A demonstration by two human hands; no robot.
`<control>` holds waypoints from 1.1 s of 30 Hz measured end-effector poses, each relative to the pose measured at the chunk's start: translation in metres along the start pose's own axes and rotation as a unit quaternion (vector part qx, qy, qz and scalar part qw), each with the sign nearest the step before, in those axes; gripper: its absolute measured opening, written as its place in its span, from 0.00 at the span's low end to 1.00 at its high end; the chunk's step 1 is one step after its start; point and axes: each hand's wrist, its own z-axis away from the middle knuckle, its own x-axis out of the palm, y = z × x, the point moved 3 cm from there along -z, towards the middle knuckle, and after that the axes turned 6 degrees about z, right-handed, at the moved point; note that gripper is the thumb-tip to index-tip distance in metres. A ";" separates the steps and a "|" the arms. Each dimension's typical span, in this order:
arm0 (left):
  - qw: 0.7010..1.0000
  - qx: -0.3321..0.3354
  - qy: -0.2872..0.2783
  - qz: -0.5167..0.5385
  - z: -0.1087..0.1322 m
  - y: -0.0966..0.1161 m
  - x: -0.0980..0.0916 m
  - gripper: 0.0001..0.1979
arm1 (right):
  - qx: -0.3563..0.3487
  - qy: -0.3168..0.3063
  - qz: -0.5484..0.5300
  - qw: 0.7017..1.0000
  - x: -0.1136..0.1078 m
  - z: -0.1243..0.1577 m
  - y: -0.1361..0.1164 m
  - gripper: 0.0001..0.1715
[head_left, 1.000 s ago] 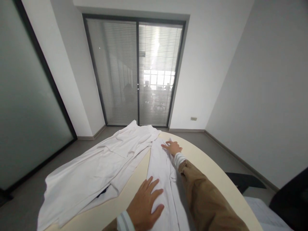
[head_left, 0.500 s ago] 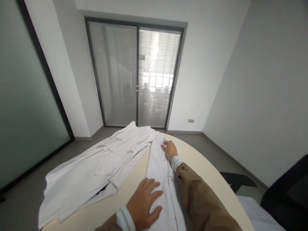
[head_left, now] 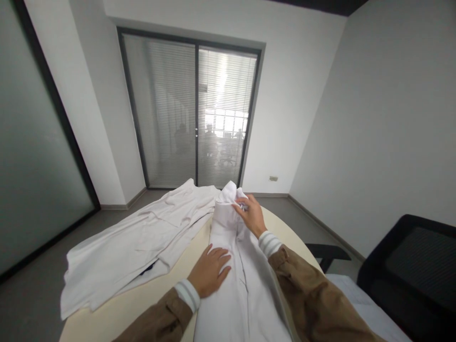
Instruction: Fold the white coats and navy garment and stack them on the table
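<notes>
A white garment [head_left: 228, 280], laid out lengthwise, runs along the round cream table [head_left: 178, 289] in front of me. Its far end is lifted and bunched, and my right hand [head_left: 251, 213] pinches the cloth there between thumb and fingers. Flat on the left edge of the same garment rests my left hand [head_left: 210, 270], its fingers stretched out. To the left, a second white garment [head_left: 142, 242] lies spread and wrinkled, with a small dark patch showing in its fold.
At the right stands a black mesh chair [head_left: 413, 270] with an armrest [head_left: 327, 251]. A pale sheet or cloth [head_left: 359, 294] lies near its seat. Glass panels with blinds [head_left: 195, 114] are beyond the table, and a frosted panel [head_left: 35, 156] is at the left.
My right hand has raised the far end of the garment, which now stands up bunched. My left hand has shifted slightly away from me. The view has turned a little right.
</notes>
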 end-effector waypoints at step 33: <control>0.954 -0.200 0.058 0.214 0.000 -0.060 -0.012 0.32 | 0.091 -0.292 0.027 0.952 -0.008 0.158 0.026 0.28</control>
